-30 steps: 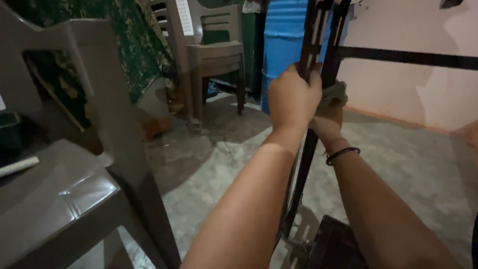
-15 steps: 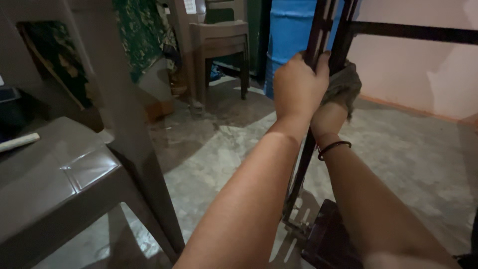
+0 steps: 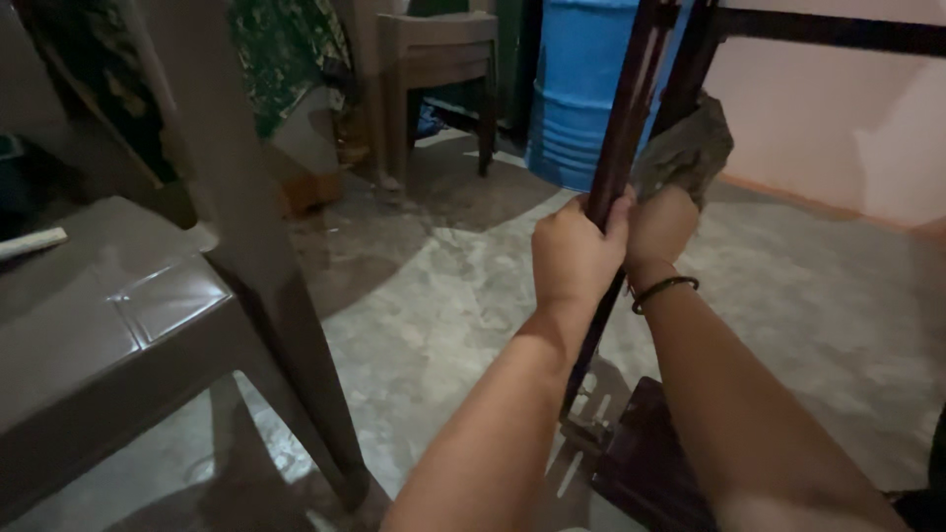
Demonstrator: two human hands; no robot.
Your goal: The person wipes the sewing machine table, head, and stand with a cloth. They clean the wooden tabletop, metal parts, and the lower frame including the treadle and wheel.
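**Wiping the dark frame upright**

Centre frame: left hand (image 3: pixel 574 254) wrapped tight around the dark slanted metal frame bar (image 3: pixel 619 148). Right hand (image 3: pixel 658 227) behind it, pressing a crumpled grey-green rag (image 3: pixel 685 148) to the bar. Blue plastic drum (image 3: pixel 581 94) upper centre. Best done with a firm steadying grip and full rag contact.

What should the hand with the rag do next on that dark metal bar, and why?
Probably slide the rag a little further along the dark metal bar. The right hand presses the rag against the bar, the left hand grips the bar just beside it to hold it steady, and plenty of bar shows above and below the rag.
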